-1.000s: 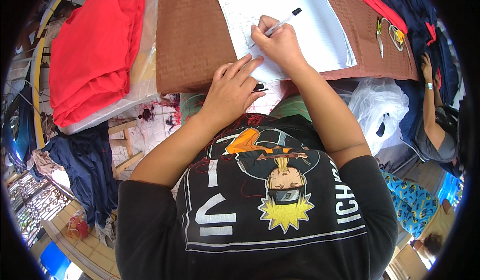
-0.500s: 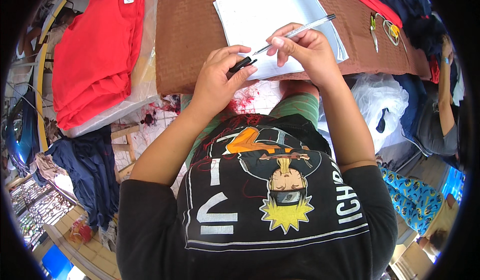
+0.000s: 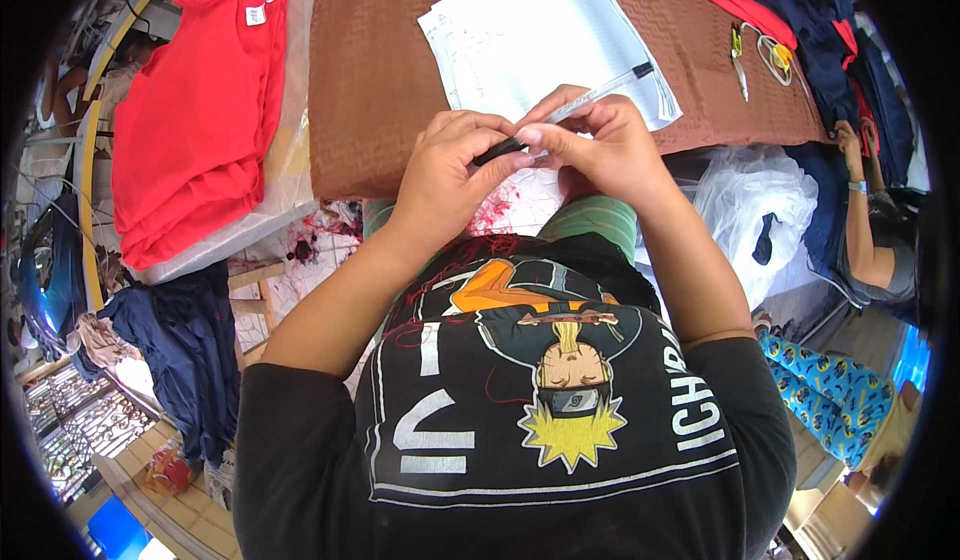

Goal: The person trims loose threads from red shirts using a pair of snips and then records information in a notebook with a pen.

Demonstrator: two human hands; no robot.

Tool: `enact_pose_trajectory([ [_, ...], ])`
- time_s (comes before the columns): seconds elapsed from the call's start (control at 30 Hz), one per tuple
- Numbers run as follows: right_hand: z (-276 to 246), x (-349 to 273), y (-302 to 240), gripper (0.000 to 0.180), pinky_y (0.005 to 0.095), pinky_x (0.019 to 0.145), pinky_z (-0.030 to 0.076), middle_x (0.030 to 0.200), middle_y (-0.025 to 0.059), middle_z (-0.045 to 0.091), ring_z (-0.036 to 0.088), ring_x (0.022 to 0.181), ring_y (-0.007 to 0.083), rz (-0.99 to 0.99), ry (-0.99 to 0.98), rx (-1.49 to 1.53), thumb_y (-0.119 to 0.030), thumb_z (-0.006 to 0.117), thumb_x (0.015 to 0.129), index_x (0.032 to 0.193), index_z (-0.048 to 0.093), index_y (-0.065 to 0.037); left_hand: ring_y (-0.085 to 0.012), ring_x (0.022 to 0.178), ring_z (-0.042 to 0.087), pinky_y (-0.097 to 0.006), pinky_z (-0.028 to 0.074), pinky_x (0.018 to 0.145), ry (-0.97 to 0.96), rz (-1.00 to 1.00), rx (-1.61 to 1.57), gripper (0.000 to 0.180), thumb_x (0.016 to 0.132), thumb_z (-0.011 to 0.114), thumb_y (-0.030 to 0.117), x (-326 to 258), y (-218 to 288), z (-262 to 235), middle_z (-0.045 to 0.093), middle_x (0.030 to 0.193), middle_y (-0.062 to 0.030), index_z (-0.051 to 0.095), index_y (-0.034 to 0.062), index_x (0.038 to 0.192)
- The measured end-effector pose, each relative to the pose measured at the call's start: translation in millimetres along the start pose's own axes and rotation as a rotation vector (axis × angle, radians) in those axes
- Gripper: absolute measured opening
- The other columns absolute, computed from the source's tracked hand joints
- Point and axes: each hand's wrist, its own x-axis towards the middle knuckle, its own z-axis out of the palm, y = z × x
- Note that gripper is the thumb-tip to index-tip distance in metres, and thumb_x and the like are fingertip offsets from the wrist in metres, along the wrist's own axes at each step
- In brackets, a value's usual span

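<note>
Between my two hands a clear ballpoint pen [image 3: 607,87] slants up to the right, its back end dark. My right hand [image 3: 598,143] is closed round the barrel. My left hand [image 3: 458,160] pinches the black pen cap [image 3: 497,151], which now meets the pen's tip end; how far the tip sits inside is hidden by my fingers. Just beyond my hands an open notebook [image 3: 530,45] with lined pages lies on the brown-covered table [image 3: 370,70]. Handwriting shows on its left page.
Small yellow-handled snippers [image 3: 738,60] and a looped cord [image 3: 775,60] lie right of the notebook. Red garments [image 3: 200,130] are stacked at the left. Dark cloth [image 3: 800,10] fills the far right, near another person's arm [image 3: 856,200]. A white plastic bag [image 3: 750,210] sits below the table edge.
My hands have come together, and the pen's tip has moved from just apart from the cap to meeting it. The other person's arm at the right has lowered.
</note>
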Motion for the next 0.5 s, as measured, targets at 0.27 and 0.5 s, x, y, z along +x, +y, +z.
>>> enact_pose_trajectory([
  [0.27, -19.5, -17.9, -18.3, 0.013, 0.0165, 0.05, 0.038, 0.073, 0.0029, 0.064, 0.049, 0.058, 0.001, -0.06, 0.124, 0.119, -0.013, 0.071, 0.085, 0.088, 0.066, -0.002, -0.0134, 0.071, 0.057, -0.028, 0.045, 0.066, -0.129, -0.171, -0.076, 0.022, 0.085, 0.069, 0.021, 0.2, 6.2, -5.1, 0.064, 0.078, -0.008, 0.067, 0.0003, 0.094],
  [0.5, -31.8, -24.9, -22.1, 0.009, 0.0195, 0.052, 0.049, 0.073, 0.0052, 0.064, 0.06, 0.062, 0.0075, -0.009, 0.035, 0.085, -0.005, 0.069, 0.084, 0.09, 0.067, 0.001, -0.0209, 0.056, 0.052, -0.033, 0.041, 0.053, -0.239, -0.121, 0.059, 0.025, 0.088, 0.065, 0.026, 11.0, 14.9, -13.9, 0.056, 0.064, -0.0126, 0.064, 0.0015, 0.086],
])
